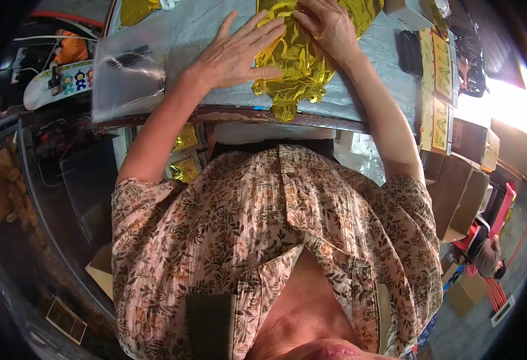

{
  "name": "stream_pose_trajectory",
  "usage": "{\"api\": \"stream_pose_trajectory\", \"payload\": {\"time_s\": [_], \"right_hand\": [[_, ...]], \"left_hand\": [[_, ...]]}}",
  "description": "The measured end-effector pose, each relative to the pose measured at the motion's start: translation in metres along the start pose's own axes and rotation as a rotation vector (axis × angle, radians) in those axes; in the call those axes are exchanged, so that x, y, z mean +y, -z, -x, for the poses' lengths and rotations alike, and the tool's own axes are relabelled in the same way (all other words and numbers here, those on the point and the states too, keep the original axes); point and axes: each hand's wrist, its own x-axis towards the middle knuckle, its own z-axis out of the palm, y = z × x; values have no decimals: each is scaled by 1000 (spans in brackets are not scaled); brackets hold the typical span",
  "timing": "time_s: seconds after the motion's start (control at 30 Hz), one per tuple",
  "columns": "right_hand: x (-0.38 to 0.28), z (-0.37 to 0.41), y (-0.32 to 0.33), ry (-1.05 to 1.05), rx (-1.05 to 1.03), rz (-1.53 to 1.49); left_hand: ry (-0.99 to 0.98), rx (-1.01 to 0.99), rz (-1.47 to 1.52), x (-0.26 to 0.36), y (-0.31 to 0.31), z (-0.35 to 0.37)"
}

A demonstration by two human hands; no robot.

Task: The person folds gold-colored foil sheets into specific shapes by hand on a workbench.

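Observation:
A flat, crinkled gold foil balloon (284, 57) lies on the table, its narrow tab reaching the near edge. My left hand (239, 54) rests over the balloon's left side with fingers spread and thumb apart. On its upper right side lies my right hand (331, 30), fingers slightly bent and apart against the foil; the top edge of the view cuts off part of them. Both palms face down.
A pale blue cloth covers the table (377, 90). Clear plastic bags (130, 75) lie at left, another gold foil piece (137, 11) at upper left. At right are a black object (410, 53), yellow lettered boxes (440, 66) and cardboard boxes (455, 192). A person (488, 258) is farther right.

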Motion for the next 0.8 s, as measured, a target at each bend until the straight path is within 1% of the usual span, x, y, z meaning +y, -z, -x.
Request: {"api": "stream_pose_trajectory", "payload": {"time_s": [0.03,0.07,0.13,0.17,0.27,0.3,0.33,0.4,0.43,0.53,0.57,0.6,0.67,0.8], "right_hand": [[0,1,0,21,-6,-4],[2,-1,1,45,-6,-5],[37,3,-23,170,59,87],[36,3,-23,197,109,131],[35,4,-21,161,76,103],[35,4,-20,167,70,107],[35,5,-20,171,65,112],[33,5,-21,148,66,121],[34,5,-21,142,64,122],[35,5,-22,139,75,117],[34,5,-22,140,69,109],[33,5,-22,142,75,112],[32,5,-21,140,74,100],[31,5,-20,128,69,116]], "left_hand": [[8,-51,2,0,2,-1],[6,-45,-6,1,4,-1],[16,-85,39,0,8,-2],[0,-100,-8,1,12,-4],[4,-109,8,2,15,-5],[-7,-7,52,2,14,-6],[-23,-2,46,-6,13,-14],[61,22,324,-16,24,-36],[34,215,230,-19,26,-50],[13,264,287,-52,5,-99],[-46,315,223,-60,-3,-115],[-56,318,224,-65,-13,-127],[-29,404,279,-67,-28,-145],[-8,410,326,-62,-40,-158]]}}
